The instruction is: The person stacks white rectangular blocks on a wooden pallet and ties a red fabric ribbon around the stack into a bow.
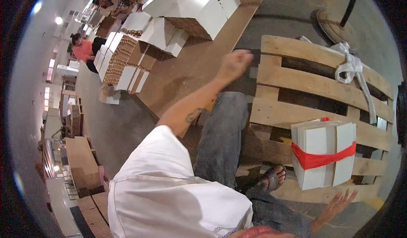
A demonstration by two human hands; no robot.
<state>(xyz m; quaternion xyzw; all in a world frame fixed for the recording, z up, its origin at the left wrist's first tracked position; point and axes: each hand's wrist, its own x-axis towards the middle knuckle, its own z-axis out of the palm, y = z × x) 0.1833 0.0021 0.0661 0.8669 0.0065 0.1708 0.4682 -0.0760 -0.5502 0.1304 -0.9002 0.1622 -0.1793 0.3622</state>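
My left hand (236,64) is held out over the floor between a brown board and the pallet. It is blurred; its fingers look curled, and I see nothing in it. Near the pallet's front edge, my right hand (337,205) is open with fingers apart, just below a bundle of white boards (313,176), apart from it. A red band (311,158) runs around the bundle, which stands on the wooden pallet (305,93). White cloth strips (351,66) are knotted at the pallet's far right side.
Stacks of white boxes or boards (199,11) stand on a large brown sheet (169,74) at the far left. A round pole base (330,23) is beyond the pallet. A person in a pink top (82,49) is behind the stacks. Cardboard boxes (80,161) stand at left.
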